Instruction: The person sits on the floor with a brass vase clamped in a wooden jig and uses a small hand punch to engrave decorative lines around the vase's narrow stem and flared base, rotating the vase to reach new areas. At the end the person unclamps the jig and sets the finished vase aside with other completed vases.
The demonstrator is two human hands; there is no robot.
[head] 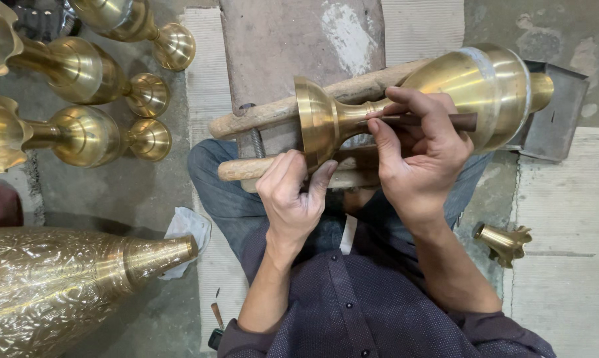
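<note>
A polished brass vase [472, 83] lies on its side across two wooden bars [266, 116], its flared foot pointing left. My left hand [291, 192] grips the rim of that foot and the lower wooden bar [243, 169]. My right hand [422, 156] holds a dark, thin engraving tool [438, 121] like a pen, its tip pressed against the narrow neck of the vase. My legs in blue jeans sit under the bars.
Three brass vases [81, 136] lie on the floor at upper left. A large engraved brass vessel [54, 285] fills the lower left, beside a white rag [188, 225]. A small brass fluted piece [505, 242] lies at right. A metal block [554, 119] sits behind the vase.
</note>
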